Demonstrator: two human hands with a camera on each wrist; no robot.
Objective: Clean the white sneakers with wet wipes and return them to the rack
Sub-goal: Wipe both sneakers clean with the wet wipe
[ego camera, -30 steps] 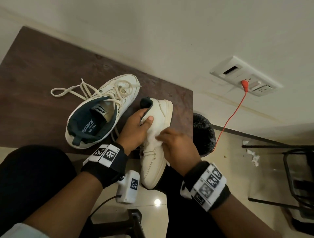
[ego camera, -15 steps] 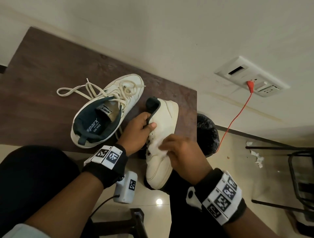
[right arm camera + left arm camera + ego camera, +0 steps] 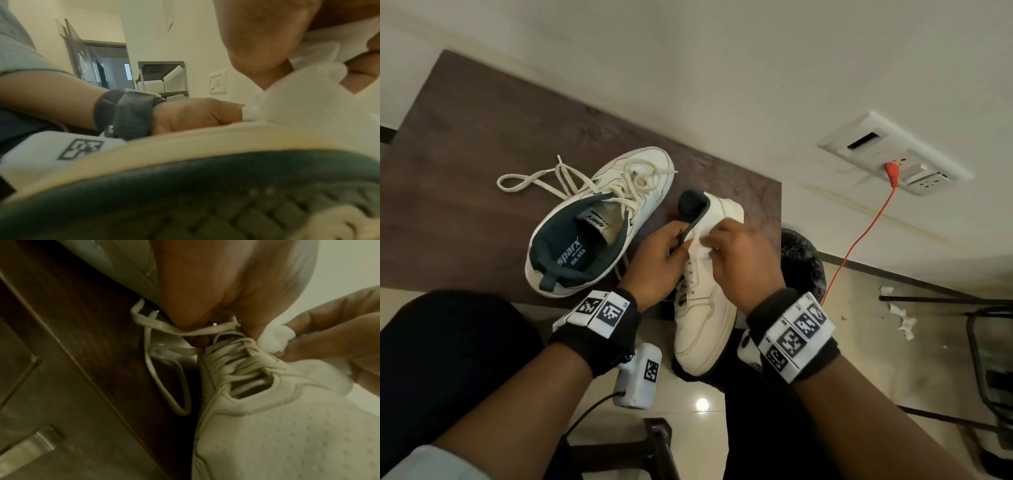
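Observation:
One white sneaker (image 3: 702, 308) is held on its side over the table's front edge, toe toward me. My left hand (image 3: 659, 265) grips it at the dark collar, fingers curled into the opening. My right hand (image 3: 739, 260) pinches a crumpled white wet wipe (image 3: 700, 250) and presses it on the sneaker's side near the collar. The left wrist view shows the laces (image 3: 236, 356) and the wipe (image 3: 275, 339) between fingertips. The second white sneaker (image 3: 599, 222), with dark lining and loose laces, lies on the brown table (image 3: 465, 171).
A black-lined bin (image 3: 803, 263) stands right of the table. An orange cable (image 3: 859, 236) runs from a wall socket plate (image 3: 893, 157). Crumpled wipes (image 3: 902, 320) lie on the floor by a dark metal rack (image 3: 989, 342). A grey shelf rack (image 3: 162, 78) shows in the right wrist view.
My right hand with the wipe has slid up the sneaker's side from the lace area toward the collar. The left hand keeps its grip at the collar.

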